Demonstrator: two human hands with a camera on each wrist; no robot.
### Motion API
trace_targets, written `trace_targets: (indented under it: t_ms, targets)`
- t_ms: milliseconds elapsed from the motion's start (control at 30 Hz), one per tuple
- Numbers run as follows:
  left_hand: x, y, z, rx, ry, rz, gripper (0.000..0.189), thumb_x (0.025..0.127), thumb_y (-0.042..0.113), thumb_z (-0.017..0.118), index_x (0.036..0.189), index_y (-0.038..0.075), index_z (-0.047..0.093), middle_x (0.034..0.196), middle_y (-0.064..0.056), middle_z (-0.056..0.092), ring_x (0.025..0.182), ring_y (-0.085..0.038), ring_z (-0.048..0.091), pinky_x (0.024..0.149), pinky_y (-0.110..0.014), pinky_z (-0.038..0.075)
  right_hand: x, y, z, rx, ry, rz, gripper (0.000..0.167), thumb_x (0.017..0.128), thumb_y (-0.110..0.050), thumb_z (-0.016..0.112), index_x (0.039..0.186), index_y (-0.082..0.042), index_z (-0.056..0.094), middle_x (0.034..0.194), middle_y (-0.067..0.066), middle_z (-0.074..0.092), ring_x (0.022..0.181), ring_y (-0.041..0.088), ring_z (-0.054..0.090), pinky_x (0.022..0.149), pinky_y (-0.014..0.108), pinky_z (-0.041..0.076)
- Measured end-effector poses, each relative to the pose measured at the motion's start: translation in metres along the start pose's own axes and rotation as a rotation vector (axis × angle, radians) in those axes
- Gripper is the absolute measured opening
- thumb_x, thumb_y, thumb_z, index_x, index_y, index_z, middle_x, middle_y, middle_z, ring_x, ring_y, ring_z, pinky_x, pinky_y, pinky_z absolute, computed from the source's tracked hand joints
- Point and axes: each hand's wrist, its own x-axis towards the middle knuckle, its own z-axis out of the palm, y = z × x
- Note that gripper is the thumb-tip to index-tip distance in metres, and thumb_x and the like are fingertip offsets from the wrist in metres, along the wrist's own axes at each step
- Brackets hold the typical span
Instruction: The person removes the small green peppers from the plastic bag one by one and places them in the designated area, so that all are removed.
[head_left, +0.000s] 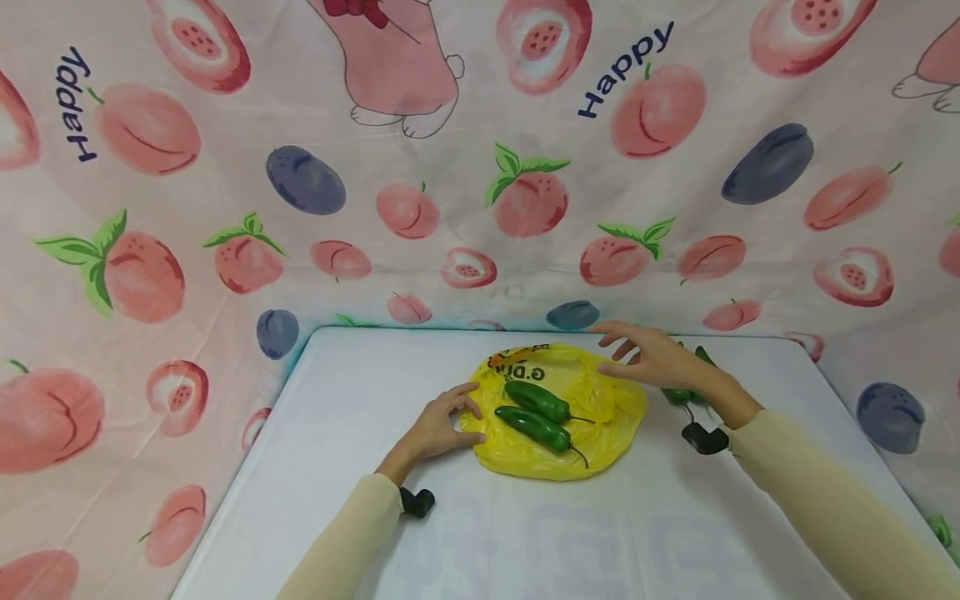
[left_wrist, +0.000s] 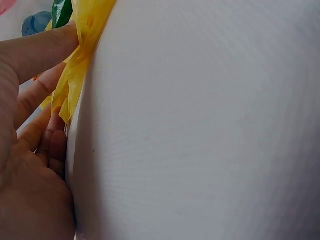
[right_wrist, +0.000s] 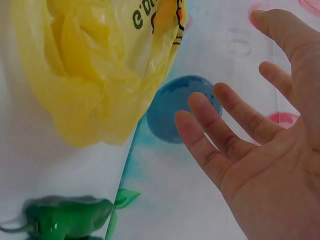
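Observation:
A yellow plastic bag (head_left: 600, 450) with dark printing lies spread on the white table. On top of it are two long green chili peppers (head_left: 536, 400), side by side, their stems toward the right. My left hand (head_left: 441, 425) rests at the bag's left edge, thumb and fingers apart and touching the plastic; the left wrist view shows the crumpled yellow edge (left_wrist: 75, 85) by the fingertips. Above the bag's upper right side hovers my right hand (head_left: 648, 358), fingers spread and nothing in them. More green peppers (right_wrist: 70, 217) lie right of the bag, partly hidden under the right forearm.
The white table (head_left: 525, 542) runs back to a hanging cloth (head_left: 450, 167) printed with peaches and plums. Both wrists carry a small black device, one on the left (head_left: 417, 502) and one on the right (head_left: 705, 438).

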Motion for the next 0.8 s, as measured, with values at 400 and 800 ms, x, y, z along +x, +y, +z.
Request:
trace_targets:
  t_ms: [400, 800]
  targets:
    - [-0.001, 0.001, -0.001, -0.006, -0.002, -0.003, 0.027, 0.082, 0.033, 0.088, 0.099, 0.026, 0.068, 0.16, 0.007, 0.041, 0.153, -0.028, 0.028, 0.123, -0.058, 0.021, 0.017, -0.006, 0.017, 0.038, -0.039, -0.012, 0.062, 0.094, -0.025, 0.077, 0.149, -0.014, 0.05, 0.129, 0.024, 0.064, 0.104, 0.032, 0.069, 0.087, 0.046, 0.06]
    - [-0.001, 0.001, -0.001, -0.011, -0.003, -0.006, 0.027, 0.082, 0.031, 0.088, 0.099, 0.025, 0.069, 0.16, 0.008, 0.041, 0.153, -0.027, 0.028, 0.123, -0.057, 0.021, 0.033, -0.012, 0.037, 0.07, -0.099, -0.008, 0.063, 0.096, -0.026, 0.075, 0.151, -0.012, 0.048, 0.133, 0.024, 0.062, 0.105, 0.032, 0.069, 0.087, 0.046, 0.06]
